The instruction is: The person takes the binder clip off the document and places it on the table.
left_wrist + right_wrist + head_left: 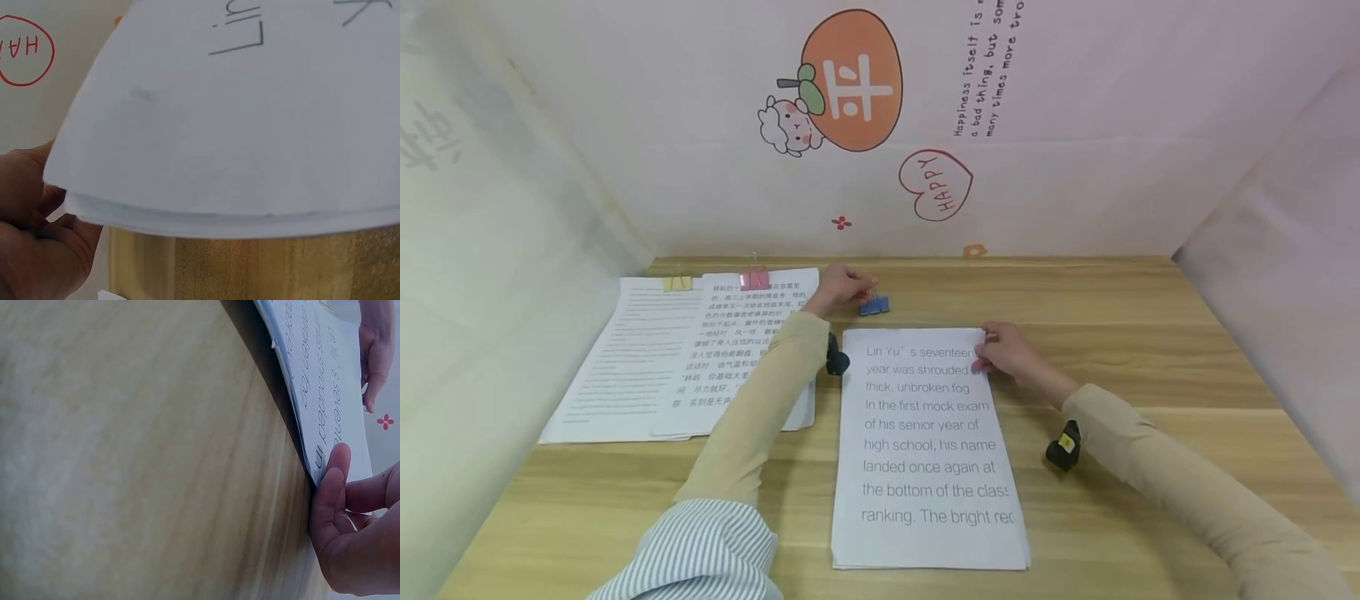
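Note:
A blue binder clip (874, 306) is at the back of the table, just beyond the top edge of a paper stack (925, 450) printed with large English text. My left hand (842, 287) pinches the clip by its wire handle. In the left wrist view, lifted sheets (219, 150) partly cover the left hand (44, 231), and the clip is hidden there. My right hand (1006, 354) grips the stack at its upper right corner, with fingers on the top sheet. The right wrist view shows that hand (356, 531) curled around the corner of the stack (312, 394).
Two other paper stacks overlap at the left: one with a yellow binder clip (677, 283), the other with a pink binder clip (754, 278) and Chinese text. White printed cloth (700, 100) stands behind the wooden table (1135, 333) and along both sides.

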Available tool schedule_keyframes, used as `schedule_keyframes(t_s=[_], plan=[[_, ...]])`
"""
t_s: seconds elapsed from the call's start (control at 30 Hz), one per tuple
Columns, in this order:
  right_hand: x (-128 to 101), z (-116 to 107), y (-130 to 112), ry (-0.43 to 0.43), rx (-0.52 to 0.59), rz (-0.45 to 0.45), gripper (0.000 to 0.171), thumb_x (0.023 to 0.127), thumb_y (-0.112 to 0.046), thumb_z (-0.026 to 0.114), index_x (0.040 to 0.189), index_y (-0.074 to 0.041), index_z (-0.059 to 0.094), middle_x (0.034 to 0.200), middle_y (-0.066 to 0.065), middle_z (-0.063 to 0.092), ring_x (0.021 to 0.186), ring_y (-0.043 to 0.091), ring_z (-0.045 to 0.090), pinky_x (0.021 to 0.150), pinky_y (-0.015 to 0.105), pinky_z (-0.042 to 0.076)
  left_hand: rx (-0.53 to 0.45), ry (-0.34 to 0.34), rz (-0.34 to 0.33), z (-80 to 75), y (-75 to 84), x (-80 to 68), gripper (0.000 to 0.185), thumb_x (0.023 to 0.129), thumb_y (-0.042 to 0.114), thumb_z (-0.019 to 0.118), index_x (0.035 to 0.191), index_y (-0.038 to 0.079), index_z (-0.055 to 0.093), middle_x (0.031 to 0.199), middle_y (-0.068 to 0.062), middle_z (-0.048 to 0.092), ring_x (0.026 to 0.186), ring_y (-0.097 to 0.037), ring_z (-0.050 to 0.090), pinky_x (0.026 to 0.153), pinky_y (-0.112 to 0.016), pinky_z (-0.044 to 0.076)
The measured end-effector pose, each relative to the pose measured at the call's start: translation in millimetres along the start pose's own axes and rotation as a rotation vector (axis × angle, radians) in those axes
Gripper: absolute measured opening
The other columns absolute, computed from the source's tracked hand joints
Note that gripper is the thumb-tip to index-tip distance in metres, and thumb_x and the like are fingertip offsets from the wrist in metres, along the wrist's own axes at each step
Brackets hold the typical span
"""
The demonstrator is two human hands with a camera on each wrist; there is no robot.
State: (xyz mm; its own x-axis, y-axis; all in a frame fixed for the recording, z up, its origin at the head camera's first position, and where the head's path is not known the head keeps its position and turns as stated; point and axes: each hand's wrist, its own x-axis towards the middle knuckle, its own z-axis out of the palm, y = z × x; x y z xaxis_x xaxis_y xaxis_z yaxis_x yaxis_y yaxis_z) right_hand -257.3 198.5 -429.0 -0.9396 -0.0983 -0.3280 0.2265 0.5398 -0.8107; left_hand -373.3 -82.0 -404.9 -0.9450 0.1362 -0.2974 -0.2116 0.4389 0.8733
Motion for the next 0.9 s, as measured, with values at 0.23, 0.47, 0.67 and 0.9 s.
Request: schedule_keyframes(t_s=[0.23, 0.47, 0.67, 0.9], plan=[[-3, 0, -1, -0.003, -0.004, -0.009, 0.055, 0.095, -0.003, 0.046, 0.143, 0.01, 0.024, 0.105, 0.025, 0.061, 0.065, 0.008, 0.062, 0.063, 0.022, 0.054, 0.106, 0.041, 0.035, 5.7, -1.1, -1.8, 0.026, 0.092, 0.019, 0.062, 0.111, 0.001, 0.066, 0.097, -0.013, 0.07, 0.071, -0.011, 0.065, 0.064, -0.018, 0.054], [-6, -5, -3, -0.021, 0.027, -0.015, 0.055, 0.095, -0.002, 0.045, 0.143, 0.012, 0.023, 0.099, 0.022, 0.06, 0.065, 0.009, 0.062, 0.063, 0.022, 0.054, 0.228, 0.094, 0.102, 9.8, -0.2, -3.6, 0.021, 0.093, 0.019, 0.06, 0.101, 0.002, 0.071, 0.079, -0.006, 0.068, 0.063, -0.01, 0.058, 0.057, -0.017, 0.046], [-2, -20, 2, -0.013, 0.039, -0.042, 0.054, 0.095, -0.001, 0.044, 0.142, 0.014, 0.022, 0.108, 0.031, 0.057, 0.065, 0.008, 0.062, 0.065, 0.022, 0.055, 0.311, 0.112, 0.108, 9.2, 3.3, -6.2, 0.021, 0.093, 0.022, 0.059, 0.096, 0.005, 0.072, 0.07, -0.002, 0.063, 0.062, -0.013, 0.051, 0.056, -0.022, 0.038], [3, -51, 15, 0.025, -0.013, -0.021, 0.063, 0.094, -0.002, 0.045, 0.145, 0.014, 0.012, 0.128, 0.04, 0.043, 0.065, 0.007, 0.063, 0.064, 0.02, 0.054, 0.304, 0.113, 0.096, 9.9, 7.0, -9.1, 0.021, 0.093, 0.02, 0.06, 0.094, 0.003, 0.071, 0.069, -0.003, 0.062, 0.06, -0.012, 0.049, 0.054, -0.022, 0.037]])
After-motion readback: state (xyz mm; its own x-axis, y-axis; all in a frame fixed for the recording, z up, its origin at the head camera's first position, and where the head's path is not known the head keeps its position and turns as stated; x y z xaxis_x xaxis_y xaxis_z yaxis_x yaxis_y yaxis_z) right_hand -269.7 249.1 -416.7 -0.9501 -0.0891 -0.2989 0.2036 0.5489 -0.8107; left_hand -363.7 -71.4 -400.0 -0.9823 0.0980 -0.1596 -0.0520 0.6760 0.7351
